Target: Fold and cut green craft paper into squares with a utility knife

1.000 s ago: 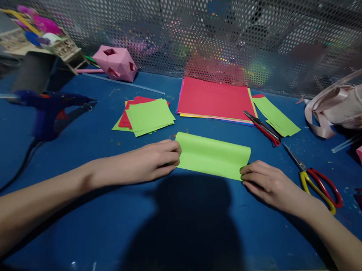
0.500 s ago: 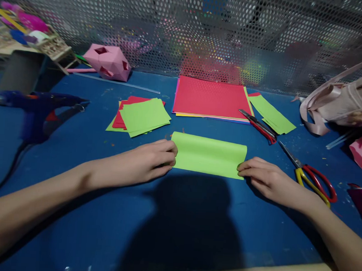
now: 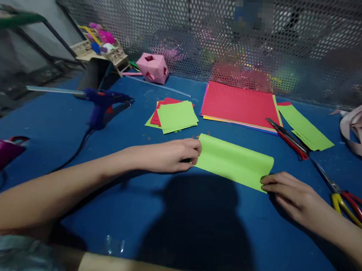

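Observation:
A light green sheet of paper (image 3: 234, 161), folded over on itself, lies on the blue table (image 3: 176, 217). My left hand (image 3: 173, 155) pinches its left end with curled fingers. My right hand (image 3: 290, 195) presses its fingertips on the sheet's near right corner. Both forearms rest low over the table.
Small green and red paper squares (image 3: 174, 115) lie behind my left hand. A stack of red sheets (image 3: 239, 104), a red box cutter (image 3: 288, 138), green strips (image 3: 305, 129) and scissors (image 3: 345, 198) sit behind and to the right. A blue glue gun (image 3: 105, 102) and pink paper box (image 3: 153, 67) are at the left.
The view has swung to the left, showing more of the table's left side. Both hands stay on the ends of the green sheet.

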Available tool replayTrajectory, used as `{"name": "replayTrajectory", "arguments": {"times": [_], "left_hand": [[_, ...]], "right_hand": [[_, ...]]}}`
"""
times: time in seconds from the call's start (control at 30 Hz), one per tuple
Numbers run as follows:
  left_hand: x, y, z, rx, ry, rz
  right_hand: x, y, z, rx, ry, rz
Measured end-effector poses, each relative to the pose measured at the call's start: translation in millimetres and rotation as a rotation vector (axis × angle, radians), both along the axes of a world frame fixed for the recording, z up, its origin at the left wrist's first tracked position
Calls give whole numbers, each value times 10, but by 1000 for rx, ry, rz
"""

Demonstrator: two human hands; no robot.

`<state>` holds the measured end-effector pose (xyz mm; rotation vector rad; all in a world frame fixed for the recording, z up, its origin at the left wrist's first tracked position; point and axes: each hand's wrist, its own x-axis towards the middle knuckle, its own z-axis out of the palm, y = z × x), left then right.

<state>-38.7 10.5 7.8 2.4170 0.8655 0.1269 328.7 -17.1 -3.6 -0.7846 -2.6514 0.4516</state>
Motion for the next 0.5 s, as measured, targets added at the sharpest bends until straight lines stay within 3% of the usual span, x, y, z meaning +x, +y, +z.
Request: {"name": "replayTrajectory", "arguments": {"times": [0.5], "left_hand": [[-3,-13,-30,117,51,-19]], "right_hand": [[34,9,-38,22,-72,32]]}}
